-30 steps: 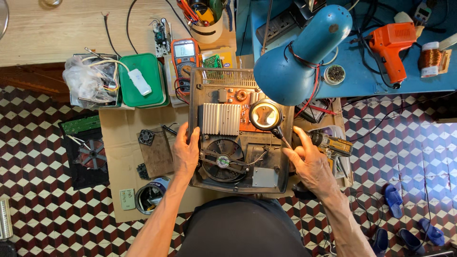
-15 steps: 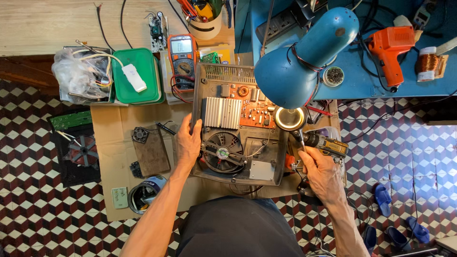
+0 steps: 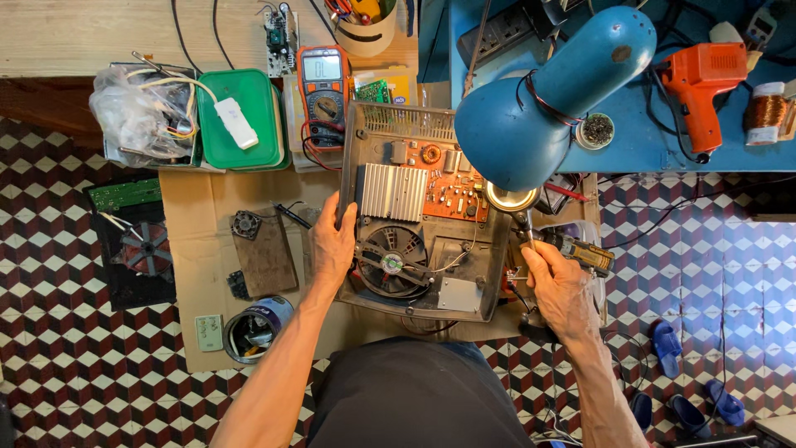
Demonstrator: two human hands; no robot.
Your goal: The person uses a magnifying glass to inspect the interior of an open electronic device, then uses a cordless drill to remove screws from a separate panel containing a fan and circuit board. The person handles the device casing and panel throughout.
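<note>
Opened appliance chassis [image 3: 423, 224] sits on cardboard [image 3: 199, 249] on the floor, left hand [image 3: 332, 245] flat on its edge to steady it, right hand [image 3: 555, 286] gripping what looks like a screwdriver [image 3: 572, 249] beside it.

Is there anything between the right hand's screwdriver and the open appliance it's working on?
Nothing visible blocks it. The right hand holds the screwdriver right at the right edge of the opened appliance. The blue lamp hangs over that corner and hides part of it from view. The left hand rests on the left edge.
</note>
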